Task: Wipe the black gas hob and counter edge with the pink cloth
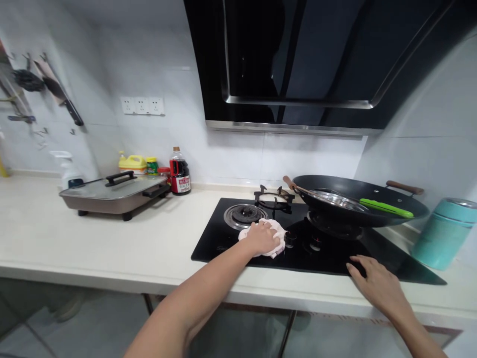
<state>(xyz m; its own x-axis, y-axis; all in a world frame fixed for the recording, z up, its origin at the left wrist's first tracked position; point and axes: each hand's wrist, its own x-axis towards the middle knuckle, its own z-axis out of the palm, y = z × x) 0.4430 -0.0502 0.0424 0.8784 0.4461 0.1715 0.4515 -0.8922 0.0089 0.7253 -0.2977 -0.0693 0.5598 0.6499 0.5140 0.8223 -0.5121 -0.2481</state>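
My left hand (262, 237) presses a pale, crumpled cloth (276, 229) against the black glass gas stove (216, 246). Its fingers curl over the cloth, just in front of the left burner (246, 215) and left of the control knobs (315, 242). The pan support (275, 198) is off that burner and sits behind it. At the stove's front edge my right hand (376, 283) rests with its fingers apart, holding nothing. Over the right burner stands a large black wok (387, 199), with a metal item and a bright green-handled utensil (386, 207) in it.
A lidded electric pan (93, 203) stands on the white countertop (156, 243) to the left. Behind it are a soy sauce bottle (180, 174), a yellow jug (133, 164) and a spray bottle (70, 171). A turquoise canister (445, 233) stands at right. The range hood (298, 64) hangs above.
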